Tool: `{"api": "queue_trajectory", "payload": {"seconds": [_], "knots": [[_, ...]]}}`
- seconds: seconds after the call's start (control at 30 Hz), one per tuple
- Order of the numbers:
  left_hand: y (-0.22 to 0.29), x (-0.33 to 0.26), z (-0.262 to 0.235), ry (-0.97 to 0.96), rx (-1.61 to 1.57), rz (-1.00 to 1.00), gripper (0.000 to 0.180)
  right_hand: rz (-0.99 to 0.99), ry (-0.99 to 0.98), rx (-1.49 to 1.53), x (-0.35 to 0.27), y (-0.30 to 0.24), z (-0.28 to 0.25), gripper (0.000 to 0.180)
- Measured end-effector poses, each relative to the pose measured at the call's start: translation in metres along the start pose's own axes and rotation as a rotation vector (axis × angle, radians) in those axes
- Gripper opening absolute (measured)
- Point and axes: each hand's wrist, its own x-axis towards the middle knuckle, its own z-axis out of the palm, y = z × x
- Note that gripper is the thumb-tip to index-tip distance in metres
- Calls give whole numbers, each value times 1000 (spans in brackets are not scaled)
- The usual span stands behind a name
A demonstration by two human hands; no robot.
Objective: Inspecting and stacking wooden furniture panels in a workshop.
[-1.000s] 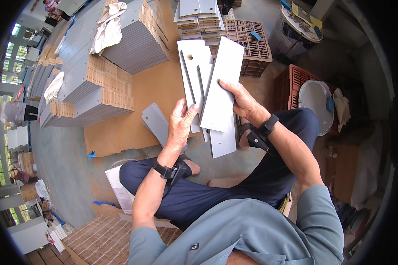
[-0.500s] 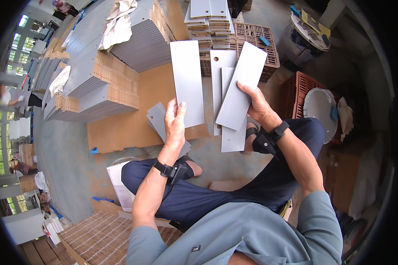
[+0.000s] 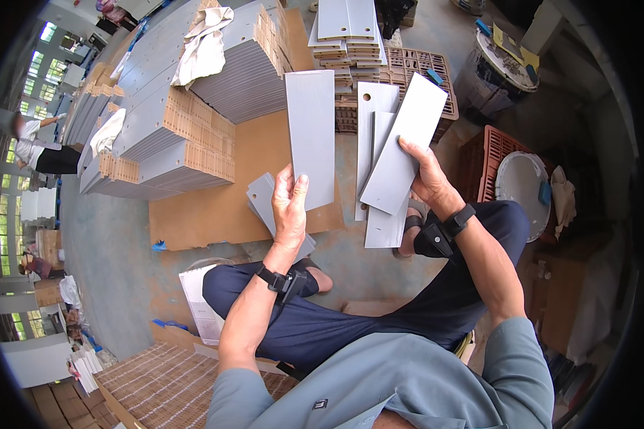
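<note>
My left hand [image 3: 290,207] grips a long flat grey panel [image 3: 312,136] near its lower left edge, thumb on its face. In my right hand [image 3: 431,171] is another grey panel [image 3: 406,146], slanting with its top to the right. Behind that one lie more grey panels; one has a round hole [image 3: 367,97] near its top, and another pokes out below [image 3: 385,230]. Whether the right-hand panel touches them, I cannot tell. A few loose grey panels [image 3: 263,193] lie beyond my left hand, partly hidden by it.
Large stacks of grey panels [image 3: 186,136] stand on brown board [image 3: 193,222] at far left, cloths [image 3: 204,46] draped over them. Ahead, more panels [image 3: 347,21] sit by a brown plastic crate [image 3: 426,68]. Buckets [image 3: 522,186] stand at right. A co-worker [image 3: 32,146] is at far left.
The whole view has shifted slightly, moving the scene to the right. Both hands keep their panels, the left one now more upright. At far left, the co-worker now reaches an arm toward the stacks.
</note>
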Motion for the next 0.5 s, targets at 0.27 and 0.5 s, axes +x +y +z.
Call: {"api": "queue_trajectory", "payload": {"seconds": [0.27, 0.5], "knots": [[0, -1, -2, -28, 45, 69, 39, 14, 10, -24, -3, -3, 5, 65], [-2, -1, -2, -29, 71, 67, 40, 17, -14, -9, -1, -3, 2, 68]]}}
